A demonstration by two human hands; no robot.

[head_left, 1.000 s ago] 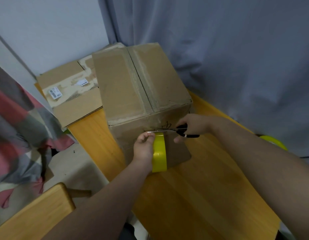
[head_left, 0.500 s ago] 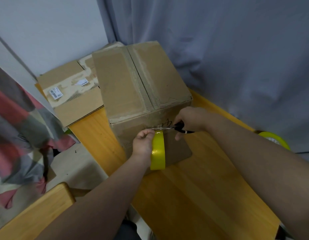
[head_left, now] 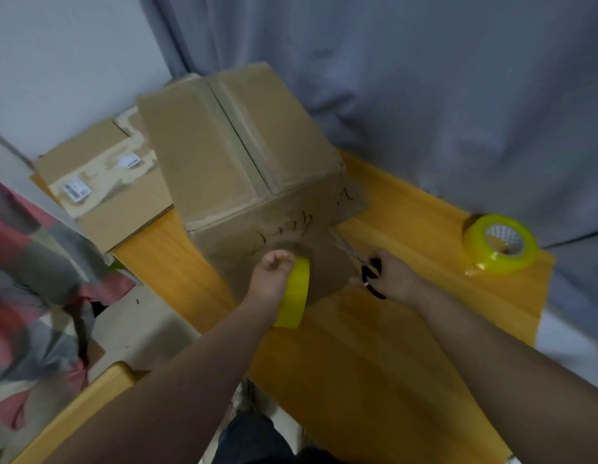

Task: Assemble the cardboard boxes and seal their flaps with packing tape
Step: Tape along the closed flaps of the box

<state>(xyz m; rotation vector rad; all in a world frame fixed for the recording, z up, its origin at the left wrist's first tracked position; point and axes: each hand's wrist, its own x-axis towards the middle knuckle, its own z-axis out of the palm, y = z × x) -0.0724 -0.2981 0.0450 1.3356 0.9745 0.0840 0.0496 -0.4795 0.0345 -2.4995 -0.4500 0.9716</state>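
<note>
A closed cardboard box stands on the wooden table, with tape along its top seam and black scribbles on its near side. My left hand grips a yellow tape roll held against that near side. My right hand holds black-handled scissors to the right of the box's lower corner, blades pointing up and left toward the box.
A second yellow tape roll lies on the table's far right. Flattened cardboard with white labels sits behind the box at left. A grey curtain hangs behind. A wooden chair edge and patterned cloth are at left.
My right hand has drawn the scissors away from the tape, down and to the right of the box. My left hand still holds the roll against the box's side.
</note>
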